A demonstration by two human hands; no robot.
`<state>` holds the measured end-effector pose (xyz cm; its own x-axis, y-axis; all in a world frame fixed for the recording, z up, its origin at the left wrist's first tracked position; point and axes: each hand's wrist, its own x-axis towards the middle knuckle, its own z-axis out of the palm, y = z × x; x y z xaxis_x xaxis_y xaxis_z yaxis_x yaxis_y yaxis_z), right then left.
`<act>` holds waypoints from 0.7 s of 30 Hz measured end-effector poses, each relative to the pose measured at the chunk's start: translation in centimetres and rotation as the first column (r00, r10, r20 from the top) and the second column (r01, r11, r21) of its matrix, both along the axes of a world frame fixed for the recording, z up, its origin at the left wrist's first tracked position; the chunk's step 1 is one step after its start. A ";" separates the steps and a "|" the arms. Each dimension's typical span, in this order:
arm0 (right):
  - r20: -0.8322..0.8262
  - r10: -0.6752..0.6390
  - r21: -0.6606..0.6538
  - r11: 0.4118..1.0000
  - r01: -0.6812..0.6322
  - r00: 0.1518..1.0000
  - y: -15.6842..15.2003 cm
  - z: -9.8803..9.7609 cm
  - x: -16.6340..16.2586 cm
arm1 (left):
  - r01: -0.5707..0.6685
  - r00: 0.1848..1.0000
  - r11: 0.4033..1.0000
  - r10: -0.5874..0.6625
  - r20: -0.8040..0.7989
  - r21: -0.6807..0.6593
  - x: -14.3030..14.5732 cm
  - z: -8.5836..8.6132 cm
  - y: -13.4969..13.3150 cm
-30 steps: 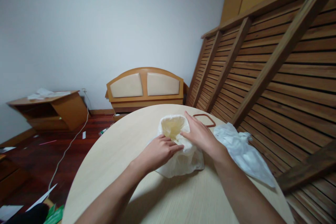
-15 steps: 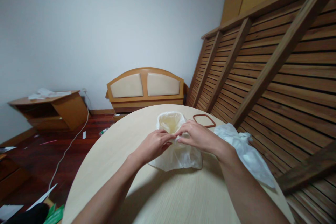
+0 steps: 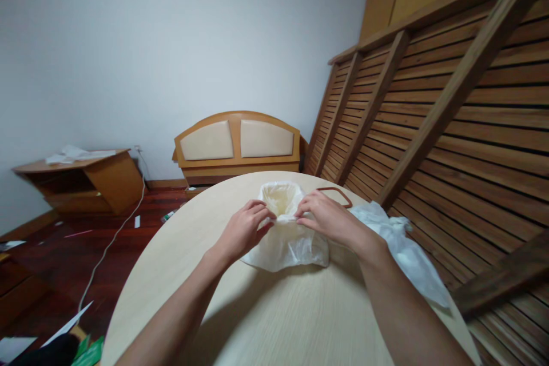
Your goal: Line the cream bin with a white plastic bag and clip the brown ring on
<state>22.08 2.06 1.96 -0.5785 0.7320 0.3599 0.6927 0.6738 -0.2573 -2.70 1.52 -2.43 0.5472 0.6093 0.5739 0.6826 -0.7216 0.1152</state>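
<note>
A thin white plastic bag [image 3: 291, 249] lines a small pale bin [image 3: 278, 199] on the table, folded over its rim and hanging loosely down the near side. My left hand [image 3: 249, 227] pinches the bag's edge at the near left of the rim, thumb below the fingers. At the near right, my right hand [image 3: 323, 214] is closed on the same edge between thumb and fingertips. A short stretch of rim shows between the two hands. Beyond my right hand lies a brown squarish ring [image 3: 338, 190], partly hidden by that hand.
Crumpled white plastic bags [image 3: 403, 249] lie on the right of the round table [image 3: 171, 274]. A slatted wooden panel [image 3: 429, 126] leans close along the right. Behind the table stands a headboard [image 3: 235, 137]; a low cabinet [image 3: 98, 180] and a cable [image 3: 112, 237] are at left.
My hands have moved apart along the near rim, the left one leftward and the right one slightly up. The bag's lower edge has risen a little. More of the brown ring is covered.
</note>
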 end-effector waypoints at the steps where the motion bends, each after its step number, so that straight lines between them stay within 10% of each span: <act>1: 0.004 -0.003 0.007 1.000 0.003 1.000 0.1 -0.1 0.0 | 0.001 1.000 1.000 -0.001 -0.007 -0.005 -0.1 0.0 0.0; 21: 0.053 0.006 0.096 0.995 -0.011 0.999 0.7 -0.5 -0.5 | 0.044 0.991 0.993 -0.029 0.130 -0.110 -0.6 1.0 -0.4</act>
<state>21.62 2.76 1.45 -0.6043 0.6907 0.3973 0.6980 0.6993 -0.1541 -3.29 1.09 -1.42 0.4966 0.6547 0.5698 0.6303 -0.7234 0.2819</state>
